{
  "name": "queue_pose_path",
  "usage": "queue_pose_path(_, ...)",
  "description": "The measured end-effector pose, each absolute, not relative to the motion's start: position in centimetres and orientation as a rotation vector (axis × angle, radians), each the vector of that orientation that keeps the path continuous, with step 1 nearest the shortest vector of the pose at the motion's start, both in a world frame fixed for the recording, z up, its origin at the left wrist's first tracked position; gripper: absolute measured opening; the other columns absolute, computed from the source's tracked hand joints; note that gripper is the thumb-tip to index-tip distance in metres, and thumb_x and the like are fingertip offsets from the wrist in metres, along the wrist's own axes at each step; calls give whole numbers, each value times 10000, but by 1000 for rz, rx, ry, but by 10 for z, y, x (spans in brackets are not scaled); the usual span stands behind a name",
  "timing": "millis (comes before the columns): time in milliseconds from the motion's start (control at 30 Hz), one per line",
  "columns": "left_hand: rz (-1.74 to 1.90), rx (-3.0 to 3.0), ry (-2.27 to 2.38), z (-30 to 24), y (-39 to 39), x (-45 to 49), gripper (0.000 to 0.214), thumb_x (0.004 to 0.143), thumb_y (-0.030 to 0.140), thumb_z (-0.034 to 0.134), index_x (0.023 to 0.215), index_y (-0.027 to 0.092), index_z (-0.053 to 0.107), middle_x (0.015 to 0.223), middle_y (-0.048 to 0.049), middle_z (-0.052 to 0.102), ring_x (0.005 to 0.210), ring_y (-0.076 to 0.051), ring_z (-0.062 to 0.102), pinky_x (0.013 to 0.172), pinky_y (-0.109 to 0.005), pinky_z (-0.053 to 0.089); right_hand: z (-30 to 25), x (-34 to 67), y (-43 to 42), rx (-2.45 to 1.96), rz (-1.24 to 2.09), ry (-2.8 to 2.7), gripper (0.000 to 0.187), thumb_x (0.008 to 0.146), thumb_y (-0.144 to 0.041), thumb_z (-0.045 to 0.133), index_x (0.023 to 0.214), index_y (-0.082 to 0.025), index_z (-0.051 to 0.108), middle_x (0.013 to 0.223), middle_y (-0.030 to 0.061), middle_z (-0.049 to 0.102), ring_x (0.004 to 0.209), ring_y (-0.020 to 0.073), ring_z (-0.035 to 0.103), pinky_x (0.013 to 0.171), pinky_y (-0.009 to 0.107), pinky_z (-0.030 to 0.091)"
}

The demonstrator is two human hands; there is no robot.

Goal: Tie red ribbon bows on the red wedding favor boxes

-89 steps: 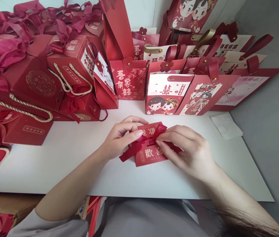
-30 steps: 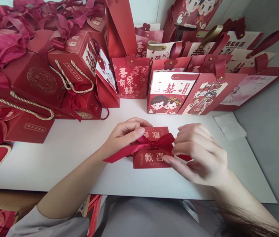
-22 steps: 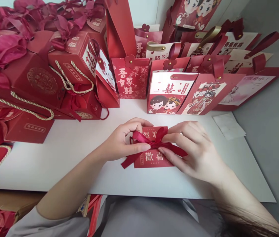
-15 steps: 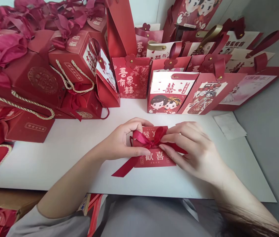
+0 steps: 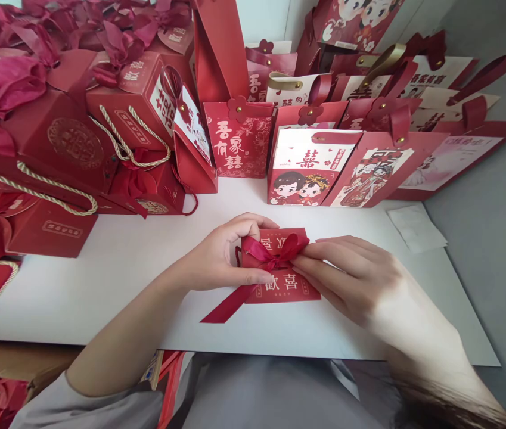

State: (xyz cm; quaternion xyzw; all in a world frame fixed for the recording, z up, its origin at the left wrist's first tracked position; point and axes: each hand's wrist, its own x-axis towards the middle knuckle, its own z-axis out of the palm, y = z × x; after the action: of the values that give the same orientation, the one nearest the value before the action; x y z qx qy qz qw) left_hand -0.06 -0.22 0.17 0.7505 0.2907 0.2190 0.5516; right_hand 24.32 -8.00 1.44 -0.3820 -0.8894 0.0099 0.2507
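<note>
A small red gift box (image 5: 286,287) with gold characters lies on the white table (image 5: 114,280), tied with a dark red ribbon (image 5: 266,253). My left hand (image 5: 217,256) is closed on the left loop of the bow, thumb and fingers pinching it against the box. On the other side, my right hand (image 5: 360,280) pinches the right loop with its fingertips. One ribbon tail (image 5: 226,305) trails down to the left across the table.
Red gift boxes with rope handles (image 5: 69,149) pile up at the back left. A row of red and white gift bags (image 5: 310,167) stands behind the box. A white paper slip (image 5: 416,227) lies at the right table edge.
The bow has been drawn tighter into two small loops. The left ribbon tail now hangs longer to the lower left. My right hand shifted from pulling a tail to pinching the right loop.
</note>
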Motion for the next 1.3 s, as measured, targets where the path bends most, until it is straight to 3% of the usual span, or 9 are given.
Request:
queue_pose_path(167,521,1759,690,2,-2,-1,427,723,283,857,775,196,442,1287,-103,596,1176,-252,586,1014,-396,474,17,239,-78,-1019,-28,-2449,133,947,-26,576,1000,-83,683,919,117,737,790,232,671,723,383,537)
queue_pose_path(367,509,1735,709,3,-1,-1,410,729,299,850,794,195,459,1303,-118,589,1183,-265,592,996,-397,493,19,248,-76,-1075,43,-2471,178,966,-62,579,1108,-117,671,1058,114,726,900,233,656,781,368,521)
queue_pose_path(533,543,1762,720,2,-2,0,406,744,299,840,809,201,451,1283,-111,605,1170,-253,593,991,-385,495,28,241,-69,-1010,-54,-2551,171,949,-18,544,960,-89,699,864,103,707,786,245,655,724,391,516)
queue_pose_path(700,544,1758,708,1,-3,-1,403,748,295,840,830,200,457,1294,-111,598,1186,-254,586,992,-386,499,30,234,-65,-1131,-80,-2601,208,957,-41,501,862,-135,661,769,72,622,651,209,571,615,361,479)
queue_pose_path(800,548,1717,722,2,-3,-1,390,757,301,833,841,198,467,1308,-117,593,1185,-260,594,958,-380,516,25,240,-64,-1173,150,-2514,140,976,-84,516,942,-162,627,855,67,630,688,189,588,619,331,495)
queue_pose_path(900,571,1689,737,2,-2,-2,387,758,301,833,824,193,467,1307,-120,595,1188,-266,600,949,-378,520,20,251,-63,-1083,349,-2335,112,979,-115,563,1048,-190,610,990,75,647,838,187,656,731,317,558)
queue_pose_path(1000,594,1682,746,1,-1,-2,386,759,308,832,820,190,469,1328,-128,587,1209,-280,595,957,-388,519,14,264,-60,-1010,336,-2251,133,966,-111,587,1029,-218,634,1063,83,645,948,203,681,812,341,588)
queue_pose_path(1167,589,1670,752,-1,0,-3,361,762,319,829,859,182,510,1345,-128,579,1214,-290,596,938,-383,526,3,272,-59,-1105,208,-2277,299,955,-45,565,1172,-224,665,1425,132,560,1159,254,656,927,412,586)
queue_pose_path(1300,584,1663,750,0,0,-3,349,765,301,829,872,184,518,1341,-109,577,1212,-271,593,934,-361,525,-2,267,-57,-1059,101,-2338,331,945,-29,579,1212,-205,667,1273,128,675,1098,266,670,903,442,567)
